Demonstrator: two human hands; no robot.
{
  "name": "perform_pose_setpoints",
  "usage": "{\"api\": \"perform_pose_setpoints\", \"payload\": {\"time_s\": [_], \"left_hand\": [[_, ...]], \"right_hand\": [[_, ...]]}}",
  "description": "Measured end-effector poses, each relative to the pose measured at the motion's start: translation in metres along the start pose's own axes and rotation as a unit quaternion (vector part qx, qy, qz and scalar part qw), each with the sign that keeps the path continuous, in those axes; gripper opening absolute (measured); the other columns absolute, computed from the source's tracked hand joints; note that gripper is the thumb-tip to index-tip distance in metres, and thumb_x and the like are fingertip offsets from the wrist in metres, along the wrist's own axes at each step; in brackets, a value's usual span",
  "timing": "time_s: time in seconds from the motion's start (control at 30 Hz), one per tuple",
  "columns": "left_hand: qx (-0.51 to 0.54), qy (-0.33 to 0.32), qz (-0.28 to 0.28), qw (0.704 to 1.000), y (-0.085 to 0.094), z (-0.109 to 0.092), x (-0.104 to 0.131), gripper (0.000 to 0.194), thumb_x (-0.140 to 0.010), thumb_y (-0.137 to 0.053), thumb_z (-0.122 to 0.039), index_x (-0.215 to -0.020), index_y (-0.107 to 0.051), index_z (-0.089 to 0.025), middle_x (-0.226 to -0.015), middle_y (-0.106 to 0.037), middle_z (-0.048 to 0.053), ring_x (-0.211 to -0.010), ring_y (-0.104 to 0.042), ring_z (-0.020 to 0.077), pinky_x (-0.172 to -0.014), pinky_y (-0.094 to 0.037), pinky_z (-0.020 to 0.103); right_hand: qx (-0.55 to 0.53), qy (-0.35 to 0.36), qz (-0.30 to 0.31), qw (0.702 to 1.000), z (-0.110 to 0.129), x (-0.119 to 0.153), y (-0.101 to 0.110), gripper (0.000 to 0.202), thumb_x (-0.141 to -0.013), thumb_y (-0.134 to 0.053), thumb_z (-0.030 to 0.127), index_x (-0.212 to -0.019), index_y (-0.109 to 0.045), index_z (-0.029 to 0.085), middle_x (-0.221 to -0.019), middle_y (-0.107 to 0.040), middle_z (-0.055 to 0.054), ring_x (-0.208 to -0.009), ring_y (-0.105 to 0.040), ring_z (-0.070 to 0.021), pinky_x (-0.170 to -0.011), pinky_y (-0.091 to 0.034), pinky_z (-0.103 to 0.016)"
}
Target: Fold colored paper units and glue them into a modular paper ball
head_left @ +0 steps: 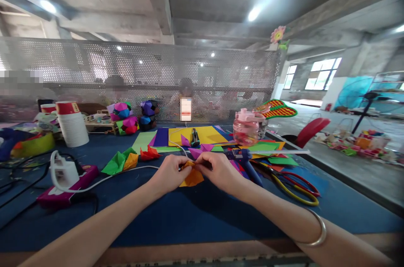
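Observation:
An orange folded paper piece [192, 177] hangs between my hands, just above the blue tabletop [151, 220]. My left hand [170, 173] pinches its upper left side between thumb and fingers. On the upper right, the fingertips of my right hand [217, 171] are closed on the same paper. Purple folded paper [202, 150] lies just behind my hands. To the left rest a green folded piece [118, 162], a smaller orange one and a red one [149, 153]. A blue glue gun [243, 158] lies right of my right hand.
Scissors [293, 187] with red and yellow handles lie at the right. A purple power strip [67, 187] with a white plug and cable, stacked paper cups [72, 126] and paper balls [124, 117] occupy the left. Yellow sheets [208, 135], a pink jar [245, 128] and a lit phone [186, 109] stand behind.

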State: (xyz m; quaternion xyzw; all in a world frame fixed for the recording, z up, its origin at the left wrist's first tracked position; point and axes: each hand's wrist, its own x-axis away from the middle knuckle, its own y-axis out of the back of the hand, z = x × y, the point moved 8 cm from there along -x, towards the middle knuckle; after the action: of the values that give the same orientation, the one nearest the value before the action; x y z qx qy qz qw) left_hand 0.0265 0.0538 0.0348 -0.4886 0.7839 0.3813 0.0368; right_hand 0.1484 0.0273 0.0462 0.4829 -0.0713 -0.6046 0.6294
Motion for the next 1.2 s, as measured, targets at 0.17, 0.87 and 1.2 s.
{"api": "perform_pose_setpoints", "payload": {"time_s": [0.17, 0.87, 1.2], "left_hand": [[-0.013, 0.016, 0.027, 0.999, -0.005, 0.004, -0.001, 0.025, -0.075, -0.051, -0.018, -0.084, -0.074, -0.012, -0.070, -0.066, 0.000, -0.067, -0.057, 0.0140, -0.063, -0.042, 0.022], [-0.025, 0.024, 0.001, 0.999, -0.001, 0.004, -0.002, 0.021, -0.065, -0.051, -0.014, -0.073, -0.071, -0.013, -0.064, -0.063, 0.000, -0.063, -0.055, 0.0130, -0.057, -0.037, 0.022], [0.028, 0.044, -0.018, 0.998, 0.009, 0.012, -0.007, 0.018, -0.069, -0.057, -0.022, -0.076, -0.071, -0.013, -0.066, -0.066, 0.001, -0.062, -0.057, 0.0139, -0.056, -0.041, 0.022]], "right_hand": [[0.061, 0.056, -0.027, 0.996, 0.009, 0.003, 0.001, 0.008, -0.084, -0.061, 0.012, -0.080, -0.066, 0.016, -0.074, -0.068, -0.002, -0.065, -0.058, -0.0122, -0.061, -0.039, -0.022], [0.062, 0.073, -0.031, 0.995, 0.015, 0.008, -0.002, 0.014, -0.089, -0.055, 0.013, -0.081, -0.065, 0.019, -0.079, -0.068, -0.004, -0.072, -0.061, -0.0159, -0.066, -0.042, -0.025], [-0.062, 0.015, -0.032, 0.997, 0.003, 0.005, -0.004, 0.022, -0.094, -0.046, 0.022, -0.103, -0.066, 0.020, -0.091, -0.071, -0.005, -0.081, -0.065, -0.0177, -0.071, -0.047, -0.027]]}}
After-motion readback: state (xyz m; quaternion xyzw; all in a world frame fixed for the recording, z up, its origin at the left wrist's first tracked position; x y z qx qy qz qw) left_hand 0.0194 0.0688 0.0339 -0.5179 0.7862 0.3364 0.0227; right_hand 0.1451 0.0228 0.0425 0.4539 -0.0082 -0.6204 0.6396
